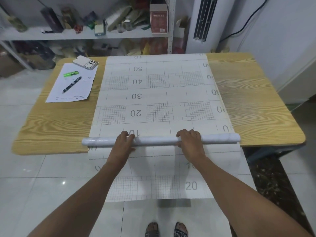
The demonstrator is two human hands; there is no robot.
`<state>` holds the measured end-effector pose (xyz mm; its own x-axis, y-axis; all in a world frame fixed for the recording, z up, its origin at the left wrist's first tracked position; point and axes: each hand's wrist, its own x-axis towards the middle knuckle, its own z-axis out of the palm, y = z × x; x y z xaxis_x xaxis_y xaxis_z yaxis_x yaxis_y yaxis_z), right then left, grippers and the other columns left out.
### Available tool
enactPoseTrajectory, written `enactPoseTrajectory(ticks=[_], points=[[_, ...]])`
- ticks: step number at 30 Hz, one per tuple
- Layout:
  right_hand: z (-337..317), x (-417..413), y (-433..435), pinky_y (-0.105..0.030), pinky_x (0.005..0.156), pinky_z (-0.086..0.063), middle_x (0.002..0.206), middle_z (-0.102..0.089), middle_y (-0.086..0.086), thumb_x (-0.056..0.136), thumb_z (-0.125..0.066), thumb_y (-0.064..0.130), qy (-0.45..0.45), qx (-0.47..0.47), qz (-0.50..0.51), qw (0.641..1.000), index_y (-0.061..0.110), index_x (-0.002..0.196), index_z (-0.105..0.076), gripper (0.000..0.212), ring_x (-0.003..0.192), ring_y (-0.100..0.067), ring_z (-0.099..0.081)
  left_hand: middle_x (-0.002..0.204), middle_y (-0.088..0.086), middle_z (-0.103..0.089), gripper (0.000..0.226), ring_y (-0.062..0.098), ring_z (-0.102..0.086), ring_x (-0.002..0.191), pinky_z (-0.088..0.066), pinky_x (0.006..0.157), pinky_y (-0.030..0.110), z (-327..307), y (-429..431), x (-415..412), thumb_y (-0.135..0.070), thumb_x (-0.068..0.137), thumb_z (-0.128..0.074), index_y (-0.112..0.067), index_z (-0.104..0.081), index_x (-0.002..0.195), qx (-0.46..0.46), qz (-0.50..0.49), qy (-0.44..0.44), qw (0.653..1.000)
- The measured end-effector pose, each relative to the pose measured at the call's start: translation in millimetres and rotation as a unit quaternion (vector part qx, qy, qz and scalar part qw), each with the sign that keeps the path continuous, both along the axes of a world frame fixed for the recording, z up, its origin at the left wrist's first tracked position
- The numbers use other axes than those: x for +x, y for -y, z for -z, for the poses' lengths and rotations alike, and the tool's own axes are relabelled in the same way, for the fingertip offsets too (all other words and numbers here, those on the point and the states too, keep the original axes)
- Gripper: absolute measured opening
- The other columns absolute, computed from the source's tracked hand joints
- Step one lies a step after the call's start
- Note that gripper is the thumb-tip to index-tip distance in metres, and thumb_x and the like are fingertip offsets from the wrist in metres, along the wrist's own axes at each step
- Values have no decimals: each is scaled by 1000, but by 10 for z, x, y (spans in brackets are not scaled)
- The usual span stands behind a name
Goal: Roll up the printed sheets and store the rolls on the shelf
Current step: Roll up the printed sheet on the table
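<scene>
Wood-grain table (256, 108) carries a white sheet (153, 100) printed with grids and numbers, spread flat from the far edge to the near one. At the near edge lies the roll (157, 140), a marbled white tube lying crosswise on the sheet. The left hand (124, 142) and right hand (190, 141) both grip it, fingers curled over the top and thumbs on the near side, left of the middle and right of it. Below the roll, more printed sheet hangs off the table towards the floor. On the table's far left a paper (73, 86) holds a green lighter (71, 73) and a pen (71, 84), with a phone (85, 62) at its far corner. Behind, the shelf (68, 35) holds an upright red box (158, 19), a dark box (51, 19), jars and blurred clutter.
</scene>
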<state>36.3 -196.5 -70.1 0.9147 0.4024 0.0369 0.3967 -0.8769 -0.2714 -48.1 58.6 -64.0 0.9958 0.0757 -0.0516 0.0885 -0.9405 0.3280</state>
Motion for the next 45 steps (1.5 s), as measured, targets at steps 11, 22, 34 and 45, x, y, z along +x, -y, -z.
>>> enactPoseTrajectory(ticks=[11, 22, 34, 45], points=[[55, -10, 25, -45, 87, -36, 101, -59, 0, 60, -80, 5, 12, -63, 0, 998, 20, 92, -63, 39, 91, -29, -54, 93, 9, -58, 64, 30, -51, 85, -44, 80, 47, 28, -43, 41, 15, 49, -75, -12, -56, 104, 134, 6, 35, 990], [37, 67, 126, -36, 89, -34, 112, -54, -3, 81, -67, 36, -24, -26, -30, 999, 15, 117, -52, 45, 99, -25, -48, 94, 8, -62, 71, 31, -53, 86, -45, 73, 42, 86, -45, 68, 19, 48, -73, -11, -57, 110, 129, -5, 15, 992], [30, 80, 122, -34, 81, -34, 112, -56, -7, 86, -65, 23, -3, -35, -27, 999, 8, 104, -63, 24, 97, -30, -45, 96, 21, -56, 40, 38, -53, 83, -48, 68, 45, 31, -37, 120, 0, 59, -82, -2, -64, 94, 72, 8, -17, 997], [14, 110, 117, -38, 77, -42, 105, -59, -7, 79, -72, 31, -5, -28, -14, 999, 10, 110, -59, 39, 88, -30, -52, 97, 12, -59, 50, 31, -50, 86, -43, 71, 41, 37, -55, 169, 8, 68, -72, -7, -54, 113, 67, 6, -7, 998]])
